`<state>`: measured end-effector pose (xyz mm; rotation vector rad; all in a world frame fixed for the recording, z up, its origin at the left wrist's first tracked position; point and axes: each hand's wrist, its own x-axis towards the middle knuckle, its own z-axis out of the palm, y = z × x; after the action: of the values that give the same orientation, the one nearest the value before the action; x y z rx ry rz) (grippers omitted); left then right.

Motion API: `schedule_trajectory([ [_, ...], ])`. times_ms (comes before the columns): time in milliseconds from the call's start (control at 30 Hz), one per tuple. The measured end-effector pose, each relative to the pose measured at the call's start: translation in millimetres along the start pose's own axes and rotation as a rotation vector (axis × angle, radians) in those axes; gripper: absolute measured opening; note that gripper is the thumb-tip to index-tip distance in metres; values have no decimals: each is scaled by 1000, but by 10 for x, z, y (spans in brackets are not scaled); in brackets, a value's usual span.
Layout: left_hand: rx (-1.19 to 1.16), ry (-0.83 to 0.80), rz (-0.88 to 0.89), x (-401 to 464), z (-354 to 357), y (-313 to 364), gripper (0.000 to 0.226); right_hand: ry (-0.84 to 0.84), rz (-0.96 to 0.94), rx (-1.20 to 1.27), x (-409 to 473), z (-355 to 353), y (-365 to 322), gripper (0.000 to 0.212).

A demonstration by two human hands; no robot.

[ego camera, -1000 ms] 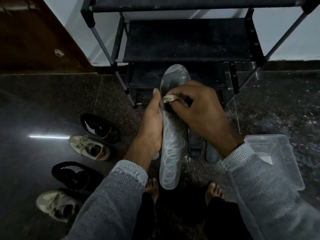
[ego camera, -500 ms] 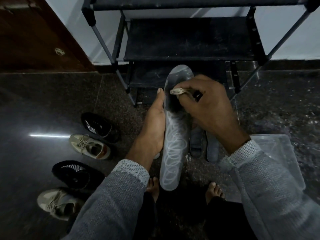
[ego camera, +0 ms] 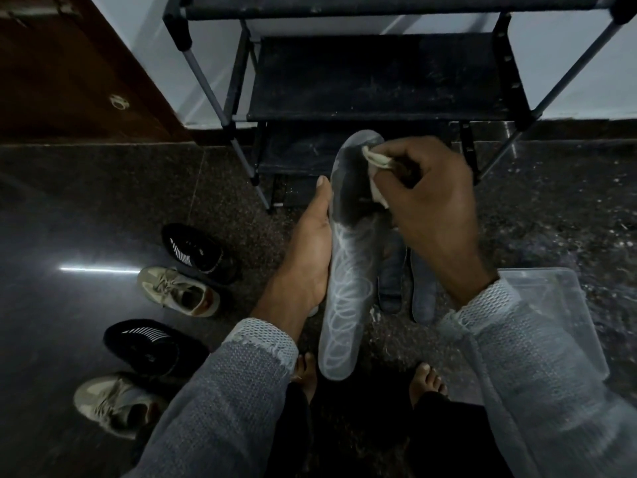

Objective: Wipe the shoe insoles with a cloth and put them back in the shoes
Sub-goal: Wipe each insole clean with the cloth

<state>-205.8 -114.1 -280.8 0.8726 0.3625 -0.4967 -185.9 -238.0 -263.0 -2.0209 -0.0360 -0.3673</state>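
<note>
Dark floor [ego camera: 86, 208], shoes [ego camera: 179, 291] left, rack [ego camera: 379, 74] ahead, left hand [ego camera: 306, 257] gripping insole [ego camera: 348, 288], right hand [ego camera: 431, 208] pinching cloth [ego camera: 375, 160], spare insoles [ego camera: 393, 277] beneath.

Dim hallway corner with a dark speckled stone floor [ego camera: 103, 208]

A black shoe rack [ego camera: 379, 74] with grey metal legs stands against a pale wall [ego camera: 213, 56] beyond the hands; a brown wooden door [ego camera: 69, 70] lies far left of them, and a bright streak of light [ego camera: 96, 269] reflects off the floor to their left.

Left hand [ego camera: 306, 257] cupped along the insole's [ego camera: 348, 288] left edge, thumb straight, right hand [ego camera: 431, 208] fingers [ego camera: 396, 150] curled, pinching cloth [ego camera: 374, 158] at its far end
</note>
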Motion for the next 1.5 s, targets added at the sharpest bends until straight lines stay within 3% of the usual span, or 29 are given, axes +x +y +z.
schedule_trajectory([
  [167,-27,-13,-12,-17,-10,2,55,-111,-1,137,-91,168,-133,22],
  [233,-24,-19,-16,-17,-4,2,56,-63,27,159,-67,148,-107,26],
  [400,14,19,-13,-14,14,9,60,236,139,242,48,27,-2,31],
  [567,24,31,-18,-12,2,23,60,154,139,249,26,40,-35,50],
  [767,76,19,-12,-4,-12,6,62,241,25,159,-37,53,-52,31],
  [867,69,29,-19,-15,12,-13,61,168,-32,78,-96,119,-60,23],
  [1067,-16,75,30,-15,40,3,55,-27,-234,-150,-242,266,-95,34],
  [1300,30,-5,-15,-7,1,-18,58,104,-54,-89,-57,77,107,34],
  [1500,-9,32,16,21,-29,19,54,-69,-186,-104,-233,264,-72,38],
])
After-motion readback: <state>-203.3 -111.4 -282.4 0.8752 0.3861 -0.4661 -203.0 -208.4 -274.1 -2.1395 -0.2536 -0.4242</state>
